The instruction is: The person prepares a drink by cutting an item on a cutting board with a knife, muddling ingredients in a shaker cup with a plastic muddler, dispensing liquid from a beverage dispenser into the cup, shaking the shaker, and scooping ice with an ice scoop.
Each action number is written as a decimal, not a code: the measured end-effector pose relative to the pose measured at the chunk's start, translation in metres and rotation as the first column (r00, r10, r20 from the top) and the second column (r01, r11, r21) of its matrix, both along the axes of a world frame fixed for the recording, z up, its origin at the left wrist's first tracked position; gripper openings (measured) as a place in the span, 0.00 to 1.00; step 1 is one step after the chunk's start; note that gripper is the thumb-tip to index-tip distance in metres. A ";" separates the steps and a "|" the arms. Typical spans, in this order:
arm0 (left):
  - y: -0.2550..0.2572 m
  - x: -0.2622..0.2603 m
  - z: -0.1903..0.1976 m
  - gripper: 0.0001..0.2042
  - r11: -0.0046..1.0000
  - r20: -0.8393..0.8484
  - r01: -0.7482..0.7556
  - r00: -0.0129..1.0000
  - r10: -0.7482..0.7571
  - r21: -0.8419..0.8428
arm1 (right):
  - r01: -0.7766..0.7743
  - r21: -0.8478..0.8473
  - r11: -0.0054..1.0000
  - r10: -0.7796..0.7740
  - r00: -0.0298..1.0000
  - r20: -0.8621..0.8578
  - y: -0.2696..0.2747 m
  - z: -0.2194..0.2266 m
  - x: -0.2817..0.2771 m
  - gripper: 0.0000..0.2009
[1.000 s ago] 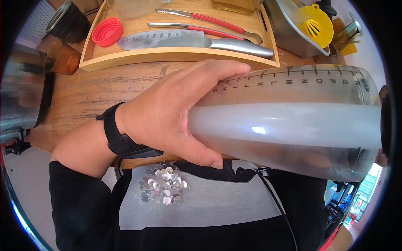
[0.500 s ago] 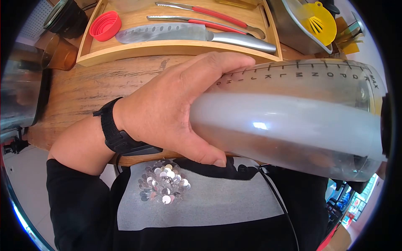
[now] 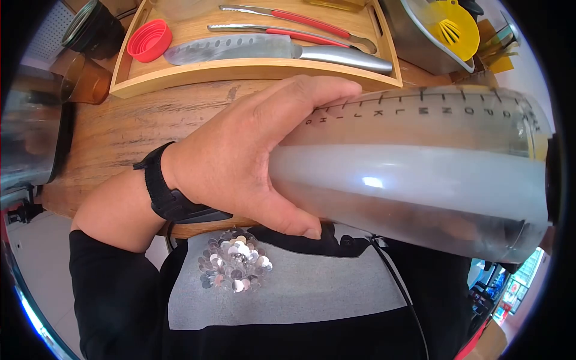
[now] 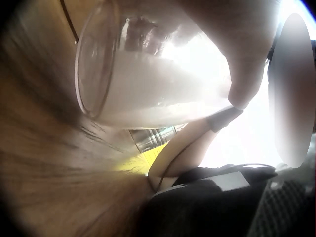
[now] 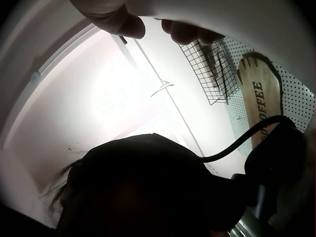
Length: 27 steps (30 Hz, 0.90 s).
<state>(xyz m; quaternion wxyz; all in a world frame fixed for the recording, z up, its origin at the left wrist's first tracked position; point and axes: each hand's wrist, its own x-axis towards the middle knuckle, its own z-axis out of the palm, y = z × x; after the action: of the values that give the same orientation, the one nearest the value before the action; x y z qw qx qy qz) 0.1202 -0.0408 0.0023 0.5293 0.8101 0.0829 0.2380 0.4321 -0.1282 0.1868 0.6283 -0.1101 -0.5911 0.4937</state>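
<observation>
A clear shaker cup (image 3: 408, 174), printed with a lettered scale and MAX, reaches across the right half of the head view. A white, milky band runs along its length. My left hand (image 3: 240, 156) grips its narrower-looking end, thumb below and fingers above and behind. In the left wrist view the cup (image 4: 143, 94) shows its round end low over the wooden surface, and the thumb (image 4: 242, 91) lies against its side. My right hand (image 5: 126, 22) curls its fingers on a whitish surface at the top of the right wrist view; the head view mostly hides this hand.
Behind stands a wooden tray (image 3: 258, 77) with a knife (image 3: 240, 49), two red-handled tongs-like utensils (image 3: 300, 33) and a red collapsible cup (image 3: 150, 41). An amber cup (image 3: 89, 79) and a steel container (image 3: 30, 126) are left; a yellow strainer (image 3: 462, 30) is right.
The shaker cup shifts and turns slightly in the head view, its lettered scale swinging a little one way and partly back. The left hand's grip stays the same.
</observation>
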 end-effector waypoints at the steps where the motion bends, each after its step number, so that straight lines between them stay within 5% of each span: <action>1: 0.001 0.000 -0.001 0.55 1.000 -0.002 0.000 1.000 0.000 0.003 | 0.037 0.011 0.999 -0.037 0.999 0.013 -0.001 0.001 0.004 0.09; 4: 0.000 0.000 -0.003 0.55 0.997 0.041 0.004 0.999 0.000 -0.083 | 0.068 0.012 0.998 -0.068 0.998 0.017 0.003 -0.001 0.004 0.09; 6: 0.002 -0.001 0.002 0.55 1.000 -0.018 0.004 1.000 -0.003 0.031 | 0.076 0.015 0.997 -0.076 0.997 -0.002 0.004 -0.001 0.002 0.09; 16: 0.000 0.001 -0.002 0.55 1.000 0.045 0.005 0.999 -0.006 0.008 | 0.113 0.039 0.993 -0.107 0.986 -0.124 0.013 -0.012 -0.012 0.09; 18: -0.002 0.000 -0.007 0.55 0.982 0.055 0.016 0.998 -0.006 -0.187 | 0.133 0.051 0.990 -0.124 0.980 -0.154 0.010 -0.012 -0.011 0.09; 27: 0.000 0.000 -0.002 0.56 0.998 0.042 0.012 0.999 -0.009 -0.069 | 0.033 0.101 0.994 -0.008 0.972 -0.235 0.021 -0.015 -0.003 0.09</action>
<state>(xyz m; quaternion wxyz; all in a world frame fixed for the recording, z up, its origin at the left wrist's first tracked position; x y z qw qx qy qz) 0.1200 -0.0405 0.0001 0.5600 0.7866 0.0758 0.2488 0.4291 -0.1072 0.1722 0.7036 -0.0244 -0.5368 0.4650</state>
